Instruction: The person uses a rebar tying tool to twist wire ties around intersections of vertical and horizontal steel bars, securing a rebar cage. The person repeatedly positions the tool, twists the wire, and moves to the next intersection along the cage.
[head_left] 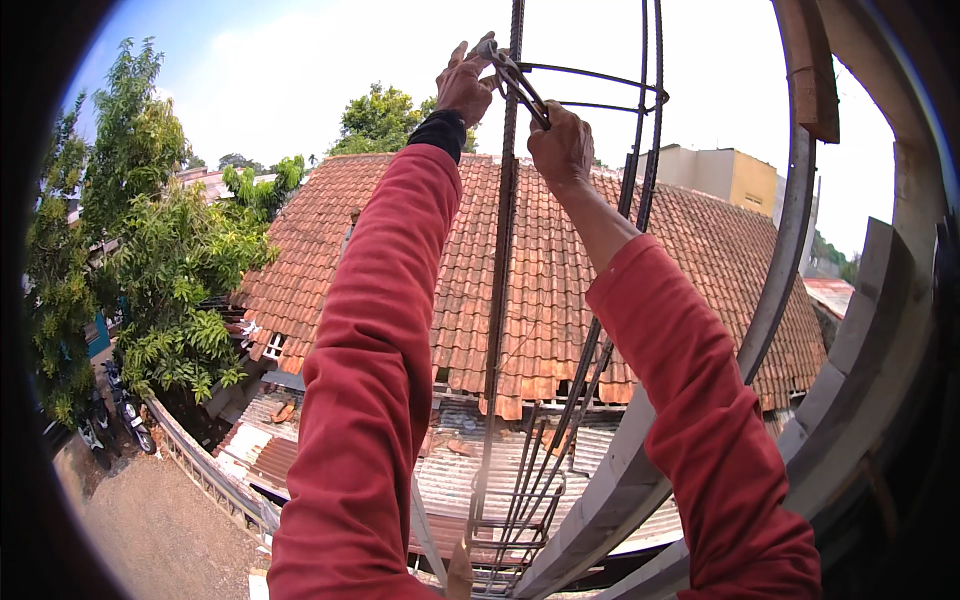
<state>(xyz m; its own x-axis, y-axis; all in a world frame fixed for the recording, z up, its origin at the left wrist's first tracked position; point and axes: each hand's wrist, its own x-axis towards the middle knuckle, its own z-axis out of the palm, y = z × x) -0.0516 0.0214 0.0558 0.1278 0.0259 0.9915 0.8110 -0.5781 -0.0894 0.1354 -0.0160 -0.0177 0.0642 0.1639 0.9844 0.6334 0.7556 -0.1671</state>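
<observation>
Both my arms, in red sleeves, reach up to a steel rebar column. My right hand point(563, 146) is closed around the handles of a pair of pincers point(522, 86), whose head points up and left across the upright rebar point(504, 215). Beside the pincers' head is my left hand point(466, 86), its fingers stretched up and apart. A finger seems to touch the jaws; whether any wire lies between them is too small to tell. Level with the pincers, a square steel stirrup point(590, 73) runs from this bar to the paired bars point(642, 130) on the right.
Below, more rebar and stirrups point(530, 500) go down past a corrugated metal roof point(455, 450). A red tiled roof point(400, 260) rises behind. Curving timber beams point(785, 260) and a grey block wall point(850, 340) stand close on the right. Trees point(180, 240) and motorbikes point(130, 415) are far left.
</observation>
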